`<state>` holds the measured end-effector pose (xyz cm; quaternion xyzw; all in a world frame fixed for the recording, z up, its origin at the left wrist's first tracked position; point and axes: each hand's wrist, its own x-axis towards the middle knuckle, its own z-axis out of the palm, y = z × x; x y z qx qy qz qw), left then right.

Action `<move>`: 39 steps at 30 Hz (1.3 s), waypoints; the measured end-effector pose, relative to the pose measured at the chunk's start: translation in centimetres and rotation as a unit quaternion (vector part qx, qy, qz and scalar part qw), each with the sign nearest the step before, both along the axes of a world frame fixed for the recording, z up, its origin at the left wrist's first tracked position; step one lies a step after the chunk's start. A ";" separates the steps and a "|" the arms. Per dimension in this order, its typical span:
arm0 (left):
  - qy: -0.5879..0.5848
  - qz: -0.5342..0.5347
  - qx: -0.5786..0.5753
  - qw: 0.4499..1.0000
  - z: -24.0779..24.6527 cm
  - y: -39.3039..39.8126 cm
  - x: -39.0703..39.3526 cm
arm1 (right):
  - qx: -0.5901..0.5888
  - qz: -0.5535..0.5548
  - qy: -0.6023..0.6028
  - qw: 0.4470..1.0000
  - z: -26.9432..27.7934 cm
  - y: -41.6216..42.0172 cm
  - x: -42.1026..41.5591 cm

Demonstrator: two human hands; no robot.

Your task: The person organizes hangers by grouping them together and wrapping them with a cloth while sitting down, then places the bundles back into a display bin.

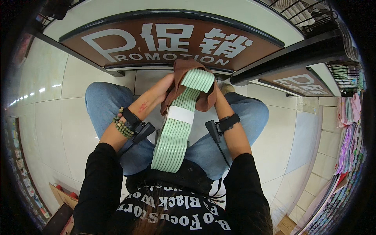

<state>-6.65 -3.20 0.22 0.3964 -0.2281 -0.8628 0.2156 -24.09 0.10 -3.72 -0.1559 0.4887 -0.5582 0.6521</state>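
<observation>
A bundle of pale green clothes hangers [171,144] with a white paper band [181,115] around it leans up from my lap. A brown cloth [179,73] wraps loosely around its far end. At the cloth's left side is my left hand [168,85], holding the cloth, its fingers hidden behind the folds. My right hand [218,93] grips the cloth from the right, also mostly covered. The hangers' near end rests against my black shirt.
Just beyond my hands stands a low display unit with a brown promotion sign [167,41]. A black post [288,55] rises at the right. Hanging textiles [348,147] line the right edge. A cardboard box [60,195] lies at lower left on the tiled floor [44,117].
</observation>
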 end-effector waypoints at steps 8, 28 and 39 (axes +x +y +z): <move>0.104 0.083 0.009 0.991 -1.5 0.2 0.1 | -0.013 0.047 -0.014 0.999 -0.9 -1.1 0.3; 0.182 0.166 -0.002 0.969 -0.8 -0.6 0.1 | -0.026 0.193 -0.038 0.980 -1.2 0.6 -3.5; 0.149 0.133 -0.023 0.980 -0.7 -0.2 -0.4 | -0.064 0.096 0.065 0.991 -0.9 1.0 -0.1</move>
